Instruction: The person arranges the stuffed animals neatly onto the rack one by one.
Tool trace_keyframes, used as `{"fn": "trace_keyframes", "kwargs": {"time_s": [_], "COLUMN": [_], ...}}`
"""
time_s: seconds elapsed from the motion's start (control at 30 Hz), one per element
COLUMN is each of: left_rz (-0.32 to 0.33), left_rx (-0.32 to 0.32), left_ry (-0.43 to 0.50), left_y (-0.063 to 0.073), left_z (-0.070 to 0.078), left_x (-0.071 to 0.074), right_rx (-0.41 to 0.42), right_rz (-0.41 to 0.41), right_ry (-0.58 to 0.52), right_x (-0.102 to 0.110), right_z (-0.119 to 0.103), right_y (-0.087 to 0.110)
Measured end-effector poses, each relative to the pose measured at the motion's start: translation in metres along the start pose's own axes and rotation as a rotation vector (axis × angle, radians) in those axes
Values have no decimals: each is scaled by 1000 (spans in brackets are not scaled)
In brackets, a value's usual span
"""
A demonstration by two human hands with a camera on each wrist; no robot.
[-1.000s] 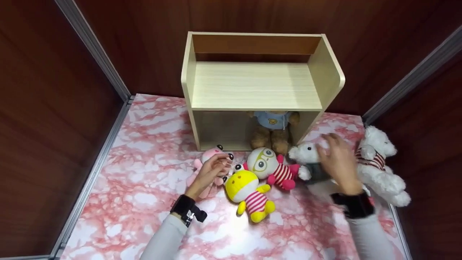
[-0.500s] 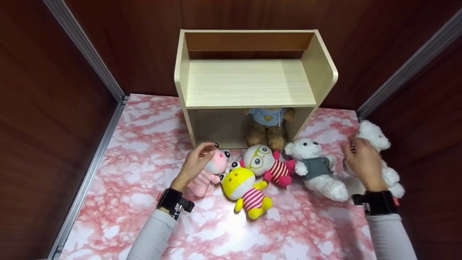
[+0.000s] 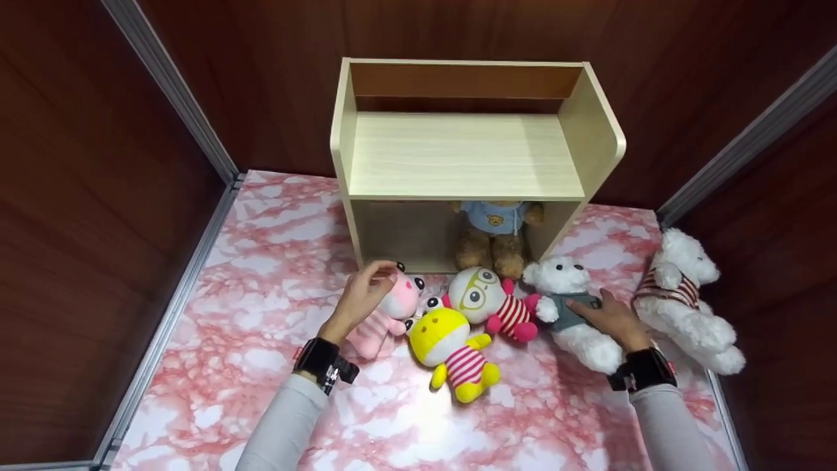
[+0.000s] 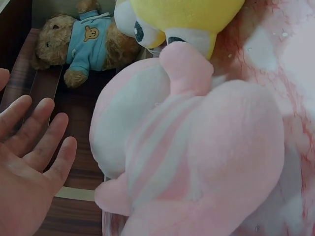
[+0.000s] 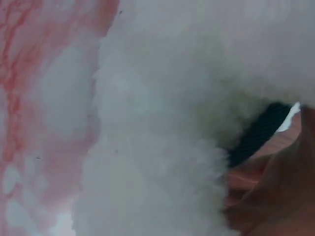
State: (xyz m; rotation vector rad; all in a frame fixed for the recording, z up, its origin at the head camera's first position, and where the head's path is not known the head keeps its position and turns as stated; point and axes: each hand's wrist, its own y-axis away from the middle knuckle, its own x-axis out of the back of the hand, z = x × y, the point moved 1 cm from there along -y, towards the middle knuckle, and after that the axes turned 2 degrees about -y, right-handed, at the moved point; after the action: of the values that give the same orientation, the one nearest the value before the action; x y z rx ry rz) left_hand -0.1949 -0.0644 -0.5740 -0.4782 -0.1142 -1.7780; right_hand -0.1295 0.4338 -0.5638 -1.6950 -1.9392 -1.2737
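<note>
My left hand (image 3: 359, 297) is beside the head of a pink plush toy (image 3: 376, 327) with a striped body. In the left wrist view its fingers (image 4: 54, 132) are extended and apart from the toy. At the right, my right hand (image 3: 614, 317) grips a white teddy bear (image 3: 588, 347) in a grey-green shirt around the torso, thumb across the shirt front; the other fingers are partly hidden. White fur and a strip of dark shirt (image 5: 261, 132) fill much of the right wrist view. Between the hands lie a yellow plush toy (image 3: 451, 353) and a pink-and-white plush with glasses (image 3: 490, 301).
A pale wooden two-level shelf (image 3: 464, 154) stands at the back. A brown teddy bear (image 3: 494, 235) in a blue hoodie sits in its lower compartment, head mostly hidden. Another white bear (image 3: 686, 301) in stripes leans by the right wall. Dark panels enclose the marbled surface (image 3: 248, 366).
My right hand passes over the grey-shirted bear to beside the striped bear, then comes back left and takes hold of the grey-shirted bear. My left hand shifts left off the pink toy's face.
</note>
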Motion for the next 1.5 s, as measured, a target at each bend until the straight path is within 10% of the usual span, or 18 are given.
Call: {"fn": "trace_keyframes", "kwargs": {"time_s": [0.3,0.67,0.93,1.13,1.5], "left_rz": [-35,-19,-11,-50,-459], "left_rx": [22,12,-9,-28,68], "left_ry": [36,121,122,156,603], "left_y": [-18,-24,-27,-27,-6], "left_z": [5,16,28,37,50], "left_x": [-18,-27,-27,-39,-76], "right_rx": [-90,-55,99,188,290], "right_rz": [-114,40,186,240,273], "right_ry": [-290,-349,-385,-484,-747], "right_x": [-11,-9,0,-36,-111], "right_z": [15,34,-11,-56,-134], "right_y": [-1,22,55,51,17]}}
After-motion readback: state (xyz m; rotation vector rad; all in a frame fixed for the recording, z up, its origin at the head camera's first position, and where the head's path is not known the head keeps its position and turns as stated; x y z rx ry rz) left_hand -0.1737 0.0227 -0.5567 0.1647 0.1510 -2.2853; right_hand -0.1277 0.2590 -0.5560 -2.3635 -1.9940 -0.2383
